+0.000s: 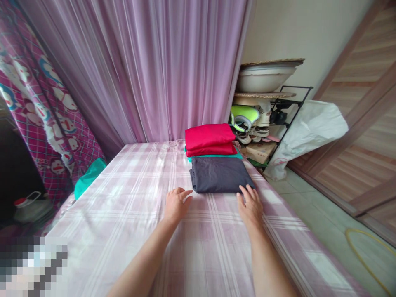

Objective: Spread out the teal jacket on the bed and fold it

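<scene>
Two bare hands, left hand (176, 205) and right hand (250, 207), open, empty, on pink plaid bedsheet (123, 231), just beside folded charcoal cloth garment (219, 175) (soft, light; take hold along near folded edge).

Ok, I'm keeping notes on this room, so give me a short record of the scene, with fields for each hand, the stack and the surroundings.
Left hand: open, palm down on the pink plaid bedsheet, beside the folded charcoal garment
Right hand: open, fingertips at that garment's near corner
Stack: folded red cloth on a teal layer, behind the charcoal garment
Surroundings: pink curtain, black rack with a white basin
</scene>
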Demonstrator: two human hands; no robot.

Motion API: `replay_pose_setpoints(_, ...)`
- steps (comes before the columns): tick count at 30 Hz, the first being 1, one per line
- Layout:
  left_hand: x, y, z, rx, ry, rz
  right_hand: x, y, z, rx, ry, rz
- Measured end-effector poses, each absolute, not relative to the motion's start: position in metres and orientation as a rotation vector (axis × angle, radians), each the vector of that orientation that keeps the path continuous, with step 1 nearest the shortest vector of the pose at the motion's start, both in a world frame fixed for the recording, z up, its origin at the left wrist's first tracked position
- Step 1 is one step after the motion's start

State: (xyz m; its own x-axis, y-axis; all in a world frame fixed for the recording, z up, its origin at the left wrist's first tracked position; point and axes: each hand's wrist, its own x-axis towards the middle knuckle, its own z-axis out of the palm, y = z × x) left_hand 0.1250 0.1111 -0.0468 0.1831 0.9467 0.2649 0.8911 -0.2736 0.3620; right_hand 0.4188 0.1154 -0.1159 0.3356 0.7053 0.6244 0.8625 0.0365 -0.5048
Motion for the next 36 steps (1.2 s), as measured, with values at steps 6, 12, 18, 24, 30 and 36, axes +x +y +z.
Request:
replay_pose_setpoints(6,0.148,0.130,-0.057,2.136,1.793,0.680,0.416,0.114,-0.117,-1.779,-1.412,-0.130)
replay_pose_setpoints(12,0.143,0.135,-0.063,2.157,1.725,0.765,0.423,0.116,-0.123,-1.838,-1.474,-0.099)
replay_pose_setpoints(18,0.152,0.136,-0.062,2.140,1.758,0.725,0.427,0.117,-0.125,-1.852,-1.485,-0.106)
replay_pose_setpoints(24,0.155,0.126,-0.060,2.132,1.819,0.696,0.414,0.112,-0.114,-1.836,-1.438,-0.092)
replay_pose_setpoints(30,0.150,0.126,-0.048,2.068,1.829,0.848,0.411,0.114,-0.109,-1.709,-1.280,-0.099)
replay_pose_setpoints(36,0.204,0.161,0.005,2.386,1.660,1.010,0.417,0.117,-0.109,-1.648,-1.090,-0.111)
